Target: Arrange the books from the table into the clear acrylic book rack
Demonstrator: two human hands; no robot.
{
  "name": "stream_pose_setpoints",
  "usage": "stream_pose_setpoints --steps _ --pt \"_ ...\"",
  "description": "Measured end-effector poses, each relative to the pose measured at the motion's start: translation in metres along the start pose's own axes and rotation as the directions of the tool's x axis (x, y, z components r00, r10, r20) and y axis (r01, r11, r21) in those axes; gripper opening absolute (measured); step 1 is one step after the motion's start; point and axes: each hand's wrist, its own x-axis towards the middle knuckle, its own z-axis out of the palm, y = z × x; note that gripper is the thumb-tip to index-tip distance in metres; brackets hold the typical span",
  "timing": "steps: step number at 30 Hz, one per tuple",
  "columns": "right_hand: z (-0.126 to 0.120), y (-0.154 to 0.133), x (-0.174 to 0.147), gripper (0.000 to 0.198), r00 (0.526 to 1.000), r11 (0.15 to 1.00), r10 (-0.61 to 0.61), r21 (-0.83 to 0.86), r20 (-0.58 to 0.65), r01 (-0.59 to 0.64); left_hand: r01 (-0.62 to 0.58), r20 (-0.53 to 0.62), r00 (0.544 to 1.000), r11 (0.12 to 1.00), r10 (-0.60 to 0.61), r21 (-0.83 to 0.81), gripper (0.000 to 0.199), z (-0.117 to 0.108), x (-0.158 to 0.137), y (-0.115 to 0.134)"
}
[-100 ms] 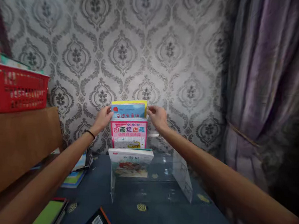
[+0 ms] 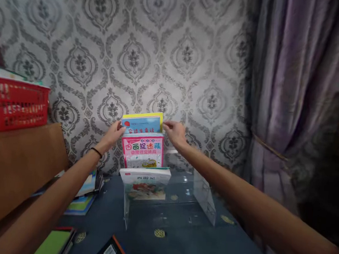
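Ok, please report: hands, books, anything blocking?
Left hand at left edge of blue book; right hand near its right edge. Pink book in front, hiding lower part.

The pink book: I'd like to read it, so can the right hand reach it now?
Probably yes: the right hand is beside the blue book behind, and the pink book shows uncovered up top.

The central rack (image 2: 205,200) looks glossy clear plastic, the blue book (image 2: 146,123) smooth paper, the box (image 2: 19,170) at left matt cardboard.

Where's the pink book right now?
In the head view, just left of centre: the pink book stands in the clear rack, in front of the blue book and behind the white-topped book.
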Motion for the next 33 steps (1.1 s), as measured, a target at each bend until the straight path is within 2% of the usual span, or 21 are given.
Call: stream_pose_setpoints --steps 4,6,15,23,33 --pt "0.004 0.004 -0.007 0.030 1.000 1.000 0.008 0.003 0.026 -0.008 0.190 0.103 0.979 0.967 -0.174 -0.173 0.045 0.010 -0.008 0.000" --pt "0.005 0.004 -0.010 0.037 1.000 1.000 0.010 0.002 0.018 -0.010 0.230 0.116 0.971 0.949 -0.209 -0.215 0.044 0.015 -0.011 0.000" --pt "0.007 0.000 -0.009 0.045 0.988 0.999 0.023 0.027 0.155 -0.027 0.251 0.111 0.967 0.924 -0.228 -0.289 0.041 0.019 -0.011 -0.003" --pt "0.007 0.007 -0.008 0.047 0.987 0.997 0.014 0.073 0.161 -0.026 0.216 0.126 0.975 0.921 -0.184 -0.325 0.040 0.023 -0.014 -0.002" --pt "0.019 0.028 -0.012 0.039 0.983 0.985 0.036 0.161 0.180 -0.066 0.257 0.126 0.966 0.888 -0.226 -0.382 0.026 0.024 -0.014 0.002"
